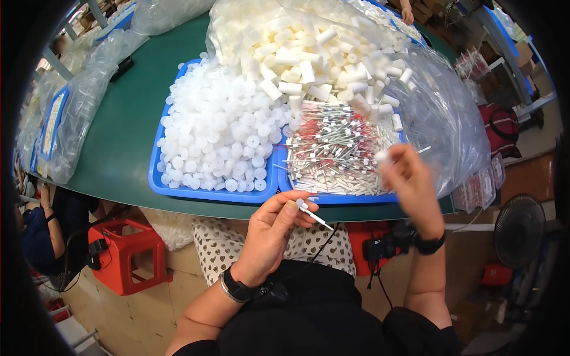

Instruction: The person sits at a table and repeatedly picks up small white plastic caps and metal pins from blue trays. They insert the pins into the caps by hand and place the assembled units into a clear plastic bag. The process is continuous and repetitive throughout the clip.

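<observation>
My left hand [270, 231] is closed in a pinch near the table's front edge. Between its thumb and fingers sits a thin white stick [316, 218] with a pale disc at its upper end, its tip slanting down to the right. Slightly blurred, my right hand [409, 181] hovers over the right corner of a blue tray [332, 199], a small white piece [383, 156] at its fingertips. In that tray lie many thin sticks [332, 142] with red, metallic and white parts. Translucent plastic discs [219, 130] fill the left blue tray [155, 169].
A clear plastic bag [457, 130] of cream foam cylinders [309, 71] spreads behind the trays on the green table [113, 142]. Below stand a red stool [127, 255] at left and a black fan [519, 228] at right. Other people sit or reach at the far edges.
</observation>
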`<move>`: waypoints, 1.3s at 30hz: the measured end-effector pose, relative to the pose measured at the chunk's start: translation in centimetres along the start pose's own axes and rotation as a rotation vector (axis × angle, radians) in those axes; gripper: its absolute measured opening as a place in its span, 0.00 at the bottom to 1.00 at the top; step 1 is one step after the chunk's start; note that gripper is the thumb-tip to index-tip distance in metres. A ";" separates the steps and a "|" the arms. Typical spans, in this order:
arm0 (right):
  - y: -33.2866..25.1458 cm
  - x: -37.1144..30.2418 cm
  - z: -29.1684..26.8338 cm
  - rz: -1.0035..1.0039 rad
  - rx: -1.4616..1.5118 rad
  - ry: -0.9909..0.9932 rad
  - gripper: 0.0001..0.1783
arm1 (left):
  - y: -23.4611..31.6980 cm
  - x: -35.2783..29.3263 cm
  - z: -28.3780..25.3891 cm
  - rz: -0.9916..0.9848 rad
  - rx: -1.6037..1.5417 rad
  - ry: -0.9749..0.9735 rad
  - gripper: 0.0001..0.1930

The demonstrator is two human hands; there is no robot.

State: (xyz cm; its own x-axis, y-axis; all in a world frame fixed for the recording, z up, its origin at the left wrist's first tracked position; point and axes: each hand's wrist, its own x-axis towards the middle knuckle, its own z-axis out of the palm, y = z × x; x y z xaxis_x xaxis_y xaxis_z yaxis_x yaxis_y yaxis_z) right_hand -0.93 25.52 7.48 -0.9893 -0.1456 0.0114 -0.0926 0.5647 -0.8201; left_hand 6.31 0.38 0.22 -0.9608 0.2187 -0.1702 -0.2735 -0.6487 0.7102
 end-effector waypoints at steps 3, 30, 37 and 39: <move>-0.5 -3.2 3.7 0.010 0.178 -0.247 0.13 | -0.2 0.0 0.7 -0.008 0.011 -0.077 0.16; 1.2 -5.6 7.0 0.398 0.907 -0.514 0.13 | -1.0 -1.2 1.2 -0.219 0.148 -0.035 0.17; 3.7 0.3 -4.0 -0.333 -0.805 0.290 0.09 | -1.4 -0.7 0.5 -0.279 -0.029 -0.117 0.13; 6.9 1.5 -7.2 -0.335 -1.009 0.263 0.14 | -1.7 -0.7 0.8 -0.299 -0.147 -0.169 0.14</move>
State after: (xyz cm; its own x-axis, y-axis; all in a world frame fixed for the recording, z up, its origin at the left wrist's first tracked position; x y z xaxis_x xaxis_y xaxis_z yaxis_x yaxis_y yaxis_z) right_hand -3.86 35.04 6.00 -0.8788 -0.3060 0.3663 -0.2931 0.9517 0.0919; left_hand 7.48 1.90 -0.34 -0.8197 0.5237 -0.2319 -0.5566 -0.6327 0.5385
